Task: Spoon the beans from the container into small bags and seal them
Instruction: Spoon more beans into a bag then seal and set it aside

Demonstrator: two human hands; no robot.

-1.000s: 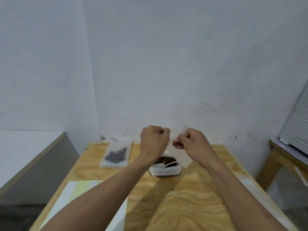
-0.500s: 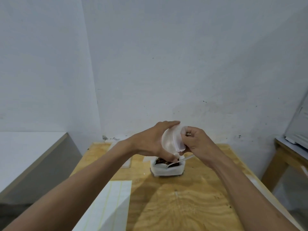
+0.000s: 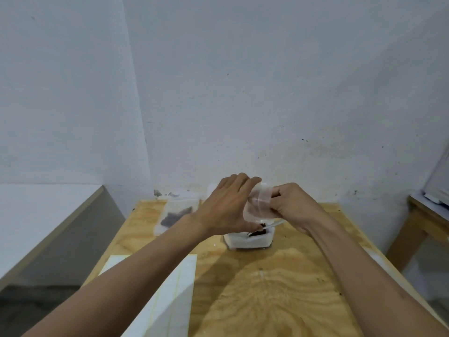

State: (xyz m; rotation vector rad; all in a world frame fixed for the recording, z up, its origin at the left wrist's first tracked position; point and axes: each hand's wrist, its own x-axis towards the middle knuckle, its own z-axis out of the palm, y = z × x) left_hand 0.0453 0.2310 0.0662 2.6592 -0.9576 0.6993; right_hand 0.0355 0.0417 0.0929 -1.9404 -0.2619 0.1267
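A small clear plastic bag (image 3: 258,203) is held up between both hands above the white container (image 3: 247,242). My left hand (image 3: 228,210) cups the bag from the left, thumb below and fingers on top. From the right, my right hand (image 3: 294,207) pinches the bag's top edge. Dark beans (image 3: 258,232) show in the container, and a white spoon (image 3: 273,224) rests in it with its handle pointing right. A filled bag of beans (image 3: 176,215) lies flat at the table's back left.
The wooden table (image 3: 267,295) stands against a white wall. A white sheet with yellow lines (image 3: 170,295) lies on its front left. A white ledge (image 3: 36,215) runs along the left, and another wooden table (image 3: 427,215) stands at the right.
My left hand has turned from a pinch at the bag's top to cupping the bag from the side. The bag now bulges open between the hands. My view shifted slightly left.
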